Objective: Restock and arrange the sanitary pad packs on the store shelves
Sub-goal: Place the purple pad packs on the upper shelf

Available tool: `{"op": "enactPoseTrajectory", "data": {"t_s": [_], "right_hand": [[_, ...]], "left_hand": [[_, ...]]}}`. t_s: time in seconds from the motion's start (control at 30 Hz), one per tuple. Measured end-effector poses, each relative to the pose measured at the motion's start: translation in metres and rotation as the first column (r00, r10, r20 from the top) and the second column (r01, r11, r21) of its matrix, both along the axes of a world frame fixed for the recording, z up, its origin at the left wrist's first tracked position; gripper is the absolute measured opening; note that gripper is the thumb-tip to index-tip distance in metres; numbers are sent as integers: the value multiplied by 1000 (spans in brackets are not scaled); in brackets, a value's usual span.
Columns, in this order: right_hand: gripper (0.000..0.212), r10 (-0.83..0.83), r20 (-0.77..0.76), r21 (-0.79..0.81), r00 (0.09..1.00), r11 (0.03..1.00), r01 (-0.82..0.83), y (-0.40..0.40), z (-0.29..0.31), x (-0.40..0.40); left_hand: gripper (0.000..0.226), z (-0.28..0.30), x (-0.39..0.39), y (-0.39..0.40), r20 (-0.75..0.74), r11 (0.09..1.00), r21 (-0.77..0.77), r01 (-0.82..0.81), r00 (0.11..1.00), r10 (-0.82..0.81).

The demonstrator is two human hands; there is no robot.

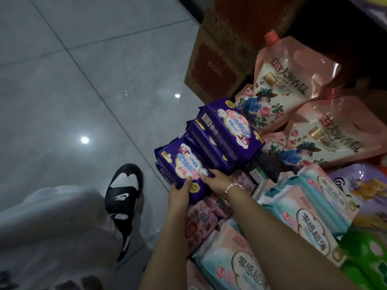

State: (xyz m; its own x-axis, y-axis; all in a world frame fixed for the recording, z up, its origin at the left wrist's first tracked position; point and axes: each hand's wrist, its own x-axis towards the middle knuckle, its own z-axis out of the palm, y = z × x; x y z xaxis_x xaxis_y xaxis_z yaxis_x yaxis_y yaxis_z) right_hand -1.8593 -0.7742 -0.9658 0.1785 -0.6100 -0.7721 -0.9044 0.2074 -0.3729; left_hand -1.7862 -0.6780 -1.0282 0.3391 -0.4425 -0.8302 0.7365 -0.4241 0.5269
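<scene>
Fingers [186, 182] of both hands on purple pad pack [182, 164].

Grey glossy tiled floor [83, 84], with dark grout lines and bright light glints. Brown cartons [222, 59] stacked at the far edge. Purple packs [228, 130] piled low beside the tiles, pink pouches [293, 80] leaning just behind. Pale pink-and-teal packs [310, 214] crowded nearer, green ones [368, 258] at the right. Black-and-white slide sandal [123, 197] planted on the tiles.

"NIKE" on sandal [123, 197], "420" on purple pack [184, 164]
</scene>
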Motion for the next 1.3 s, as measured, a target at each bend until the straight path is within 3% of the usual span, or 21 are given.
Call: {"op": "enactPoseTrajectory", "data": {"t_s": [0.07, 0.43, 0.7, 0.77, 0.83, 0.9, 1.1, 1.3], "right_hand": [[53, 8, 25, 36, 1000, 999, -9, -2, -8, 2], [66, 92, 54, 195, 994, 976, -101, -8, -42, 19], [58, 85, 120, 196, 989, 975, -107, -5, -40, 27], [57, 64, 152, 188, 986, 978, -92, -2, -36, 29], [55, 40, 180, 172, 983, 983, -72, -2, -31, 32], [54, 35, 203, 146, 978, 987, -66, -1, -25, 34], [44, 20, 356, -37, 934, 999, -7, 13, 17, 39], [42, 44, 483, -228, 875, 971, 76, 31, 94, 26]], "left_hand": [[49, -6, 2, -5, -3, 1000, -7, -9, 1000, 9], [56, -32, 11, -2, -52, 988, -73, -137, 990, 134], [45, -33, 17, 5, -56, 978, -126, -166, 986, 160], [59, -35, 18, 7, -13, 982, -103, -156, 988, 156], [84, -33, 21, 6, 33, 989, -49, -138, 990, 140], [94, -32, 25, 5, 66, 988, -41, -147, 987, 150], [73, 3, 41, 3, 147, 976, -173, -134, 976, 160], [81, 80, 47, 0, 246, 930, -357, -91, 951, 188]]}}
